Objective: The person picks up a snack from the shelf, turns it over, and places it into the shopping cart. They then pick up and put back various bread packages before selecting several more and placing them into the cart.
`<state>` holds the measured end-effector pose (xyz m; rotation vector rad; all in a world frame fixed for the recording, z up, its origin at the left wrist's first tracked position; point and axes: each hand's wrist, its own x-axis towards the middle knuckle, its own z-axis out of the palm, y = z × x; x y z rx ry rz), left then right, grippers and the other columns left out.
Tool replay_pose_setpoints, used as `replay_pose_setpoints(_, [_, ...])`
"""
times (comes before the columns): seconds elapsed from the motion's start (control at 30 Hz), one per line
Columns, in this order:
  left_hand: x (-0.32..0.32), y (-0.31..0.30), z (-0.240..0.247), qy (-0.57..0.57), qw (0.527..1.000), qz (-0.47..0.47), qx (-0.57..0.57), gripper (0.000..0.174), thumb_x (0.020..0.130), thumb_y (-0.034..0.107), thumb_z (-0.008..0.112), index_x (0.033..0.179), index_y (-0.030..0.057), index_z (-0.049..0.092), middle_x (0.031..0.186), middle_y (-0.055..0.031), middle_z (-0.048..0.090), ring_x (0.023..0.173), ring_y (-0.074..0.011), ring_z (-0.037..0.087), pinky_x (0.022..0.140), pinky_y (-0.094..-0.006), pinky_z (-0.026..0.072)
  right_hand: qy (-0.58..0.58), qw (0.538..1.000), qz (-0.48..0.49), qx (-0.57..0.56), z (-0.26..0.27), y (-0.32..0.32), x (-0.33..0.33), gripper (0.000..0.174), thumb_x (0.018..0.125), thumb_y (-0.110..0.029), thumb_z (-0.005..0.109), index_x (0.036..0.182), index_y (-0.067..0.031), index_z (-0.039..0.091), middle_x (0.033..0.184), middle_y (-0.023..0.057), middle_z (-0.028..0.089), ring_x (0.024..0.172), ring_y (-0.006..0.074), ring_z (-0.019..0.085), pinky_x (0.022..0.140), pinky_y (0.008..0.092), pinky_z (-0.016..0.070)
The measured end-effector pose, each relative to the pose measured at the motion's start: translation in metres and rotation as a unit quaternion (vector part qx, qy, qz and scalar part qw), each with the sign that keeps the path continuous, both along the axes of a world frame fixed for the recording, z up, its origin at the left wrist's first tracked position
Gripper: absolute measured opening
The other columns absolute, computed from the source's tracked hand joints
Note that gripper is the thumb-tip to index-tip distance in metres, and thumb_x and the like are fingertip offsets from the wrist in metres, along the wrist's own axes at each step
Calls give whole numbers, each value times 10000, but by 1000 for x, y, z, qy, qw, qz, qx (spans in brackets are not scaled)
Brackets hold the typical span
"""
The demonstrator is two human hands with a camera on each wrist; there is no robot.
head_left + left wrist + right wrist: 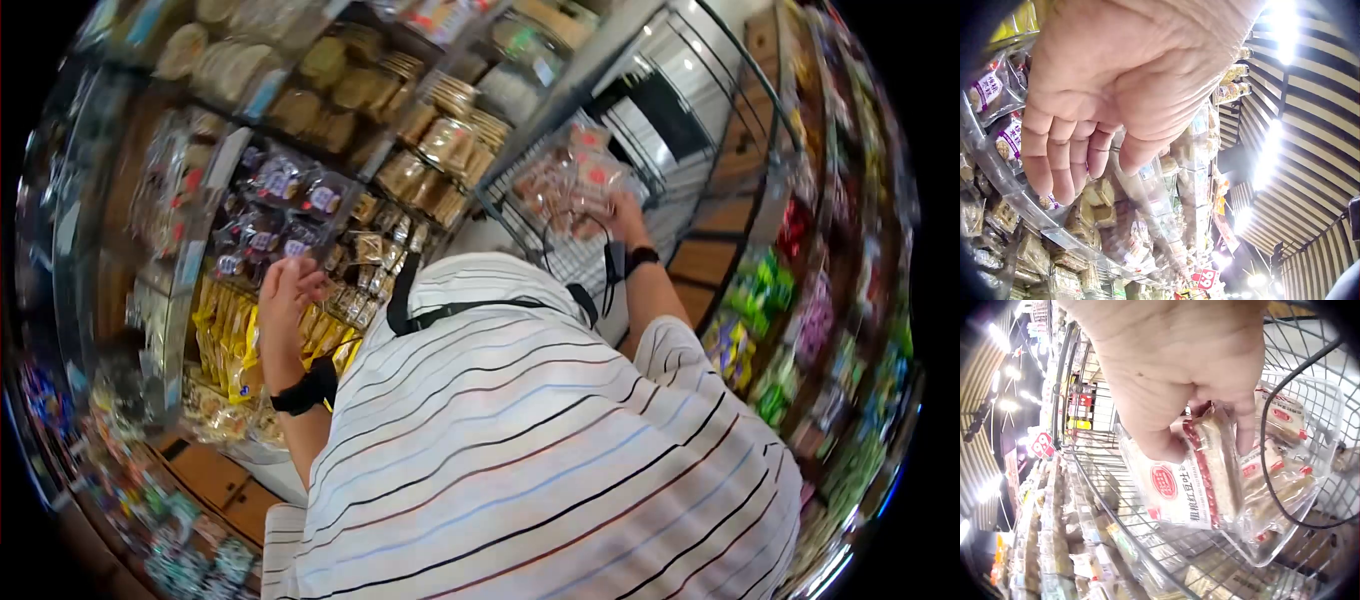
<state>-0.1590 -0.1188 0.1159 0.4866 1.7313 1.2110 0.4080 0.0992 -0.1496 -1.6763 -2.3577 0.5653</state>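
In the right wrist view the right hand (1179, 356) pinches a clear-wrapped bread pack (1204, 472) with a red round logo, above a clear tray (1260, 556) of similar packs in a wire cart (1129, 544). The head view shows the right hand (628, 218) at the packs (575, 180) in the cart (510, 225). The left hand (287, 305), fingers loosely bent, is held beside the shelf near dark packs with purple-and-white labels (280, 180). In the left wrist view the left hand (1129, 69) holds nothing, with purple-labelled packs (1010, 140) behind its fingers.
Yellow packs (225, 340) lie on the shelf below the purple-labelled ones. Stacked wrapped biscuits (440, 140) fill bins in front. Another shelf of colourful packets (760, 290) stands on the right. A black cable (1266, 450) loops across the cart.
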Motion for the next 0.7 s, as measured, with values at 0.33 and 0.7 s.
replay_pose_setpoints(0.33, [3, 21, -11, -6, 996, -61, -57, 356, 1015, 344, 554, 1165, 22, 574, 1118, -102, 648, 957, -167, 640, 791, -291, 516, 453, 696, -509, -228, 1, -43, 30, 262, 855, -156, 658, 1087, -84, 558, 970, 66, 602, 845, 196, 625, 692, 331, 566])
replay_pose_setpoints(0.7, [14, 41, -16, -11, 990, -112, -83, 333, 1021, 313, 543, 1173, 18, 572, 1099, -97, 657, 941, -154, 642, 786, -288, 522, 139, 879, -349, -293, -5, -46, 22, 446, 794, -269, 680, 1120, 29, 617, 919, 139, 666, 785, 196, 628, 668, 325, 495])
